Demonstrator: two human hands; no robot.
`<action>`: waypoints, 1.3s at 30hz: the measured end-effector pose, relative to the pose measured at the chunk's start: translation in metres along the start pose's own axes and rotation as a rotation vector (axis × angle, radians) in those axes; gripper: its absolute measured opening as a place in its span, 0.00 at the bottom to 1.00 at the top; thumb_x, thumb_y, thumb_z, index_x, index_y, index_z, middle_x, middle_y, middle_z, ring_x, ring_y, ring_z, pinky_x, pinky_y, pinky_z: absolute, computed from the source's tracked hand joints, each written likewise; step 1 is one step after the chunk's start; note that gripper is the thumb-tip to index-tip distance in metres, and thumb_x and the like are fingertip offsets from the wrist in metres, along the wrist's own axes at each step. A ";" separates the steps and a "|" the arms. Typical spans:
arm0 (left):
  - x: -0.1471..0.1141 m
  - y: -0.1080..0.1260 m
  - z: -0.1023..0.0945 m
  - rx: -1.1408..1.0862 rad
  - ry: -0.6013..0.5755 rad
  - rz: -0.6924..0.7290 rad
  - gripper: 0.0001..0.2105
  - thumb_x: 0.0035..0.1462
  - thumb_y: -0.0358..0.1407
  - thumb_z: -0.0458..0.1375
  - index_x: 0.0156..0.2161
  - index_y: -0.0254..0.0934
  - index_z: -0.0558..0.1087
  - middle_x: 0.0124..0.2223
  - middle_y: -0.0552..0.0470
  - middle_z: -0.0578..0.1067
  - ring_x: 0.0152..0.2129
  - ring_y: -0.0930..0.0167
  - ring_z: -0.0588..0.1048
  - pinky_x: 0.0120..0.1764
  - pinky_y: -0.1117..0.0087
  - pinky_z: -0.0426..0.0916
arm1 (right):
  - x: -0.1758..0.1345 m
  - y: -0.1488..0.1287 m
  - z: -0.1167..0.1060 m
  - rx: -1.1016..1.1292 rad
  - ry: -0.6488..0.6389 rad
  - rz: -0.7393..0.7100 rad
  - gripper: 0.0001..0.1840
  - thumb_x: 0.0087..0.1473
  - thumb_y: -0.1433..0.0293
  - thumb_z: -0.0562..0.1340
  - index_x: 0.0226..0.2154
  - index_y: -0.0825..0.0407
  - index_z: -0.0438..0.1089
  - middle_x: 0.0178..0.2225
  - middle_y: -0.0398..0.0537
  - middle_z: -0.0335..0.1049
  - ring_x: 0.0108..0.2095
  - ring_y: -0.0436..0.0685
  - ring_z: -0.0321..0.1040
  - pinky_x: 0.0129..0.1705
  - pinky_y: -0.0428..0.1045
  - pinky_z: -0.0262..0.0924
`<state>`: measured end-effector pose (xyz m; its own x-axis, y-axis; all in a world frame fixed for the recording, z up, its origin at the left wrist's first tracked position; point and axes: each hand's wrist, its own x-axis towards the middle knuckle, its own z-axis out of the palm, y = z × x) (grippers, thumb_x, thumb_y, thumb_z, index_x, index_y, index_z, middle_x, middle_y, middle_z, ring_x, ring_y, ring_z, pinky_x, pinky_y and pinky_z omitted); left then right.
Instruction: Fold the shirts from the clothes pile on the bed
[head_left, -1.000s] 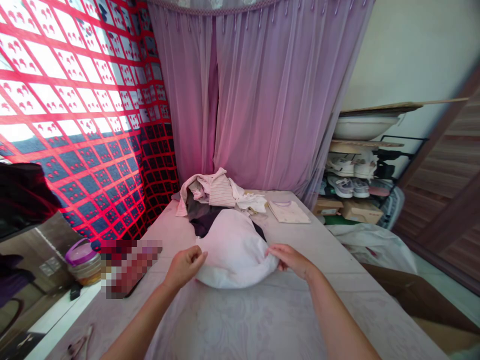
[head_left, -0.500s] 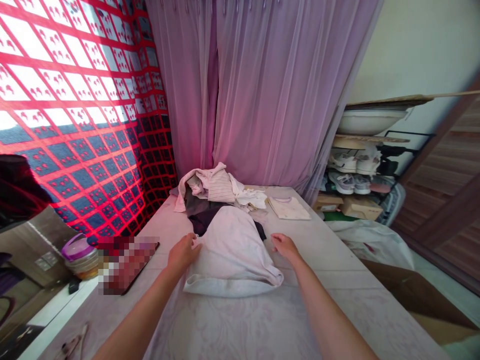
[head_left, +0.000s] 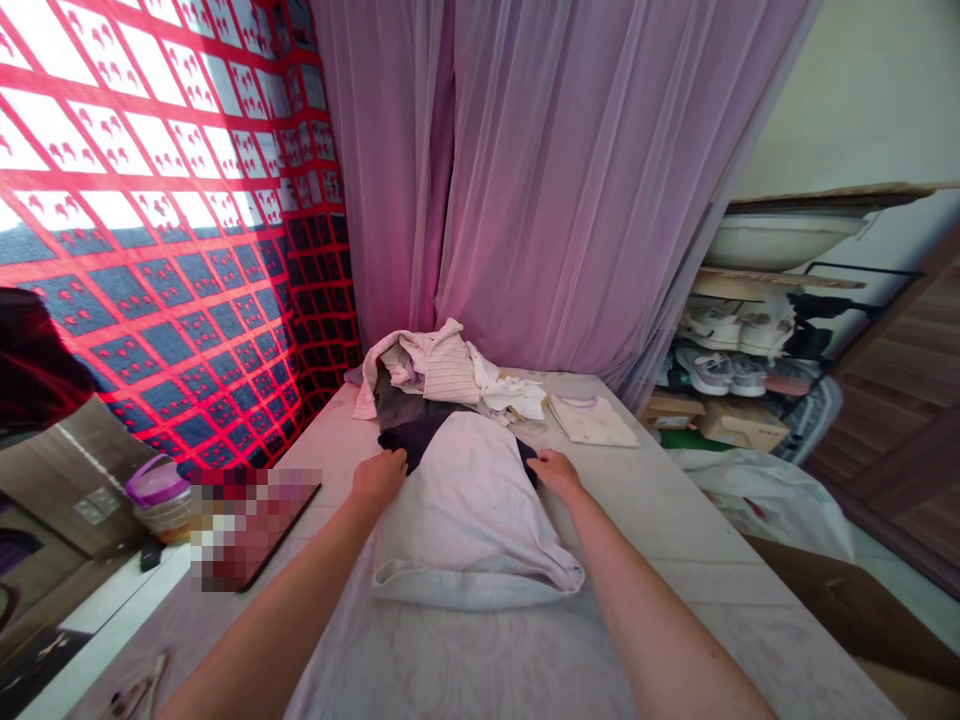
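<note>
Fingers (head_left: 543, 460) flank the white garment (head_left: 472, 510).

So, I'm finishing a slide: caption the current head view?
Left hand and right hand at dark fabric flanking white fabric, striped clothing heaped beyond.

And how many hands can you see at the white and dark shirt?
2. The left hand is at the dark part on the shirt's left side, and the right hand at the dark part on its right. Some fingertips are hidden.
</note>
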<state>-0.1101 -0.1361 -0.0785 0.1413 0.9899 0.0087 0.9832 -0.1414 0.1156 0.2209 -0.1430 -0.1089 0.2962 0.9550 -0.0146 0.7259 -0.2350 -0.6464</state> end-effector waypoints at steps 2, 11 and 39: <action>0.000 -0.008 -0.002 -0.011 0.012 -0.025 0.14 0.62 0.40 0.44 0.41 0.40 0.70 0.43 0.44 0.76 0.39 0.63 0.75 0.38 0.64 0.65 | -0.005 0.000 -0.013 -0.034 0.088 0.048 0.11 0.49 0.64 0.56 0.32 0.51 0.71 0.28 0.47 0.72 0.33 0.57 0.68 0.36 0.49 0.59; -0.005 0.008 0.007 -0.123 0.037 -0.003 0.19 0.53 0.48 0.55 0.47 0.41 0.69 0.48 0.44 0.71 0.42 0.62 0.73 0.40 0.65 0.65 | -0.035 0.034 -0.027 -0.158 0.207 0.133 0.15 0.48 0.70 0.56 0.40 0.47 0.70 0.40 0.48 0.74 0.40 0.57 0.69 0.37 0.48 0.59; 0.026 0.031 -0.007 0.041 -0.013 0.270 0.16 0.58 0.44 0.51 0.48 0.44 0.74 0.50 0.48 0.75 0.48 0.62 0.70 0.47 0.65 0.61 | -0.059 -0.045 -0.015 -0.326 -0.363 -0.192 0.16 0.49 0.56 0.58 0.28 0.49 0.76 0.30 0.45 0.76 0.31 0.53 0.68 0.30 0.45 0.53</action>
<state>-0.0768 -0.1149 -0.0673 0.4002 0.9162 0.0205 0.9135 -0.4007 0.0703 0.1798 -0.1911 -0.0674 -0.0535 0.9739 -0.2205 0.9185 -0.0387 -0.3936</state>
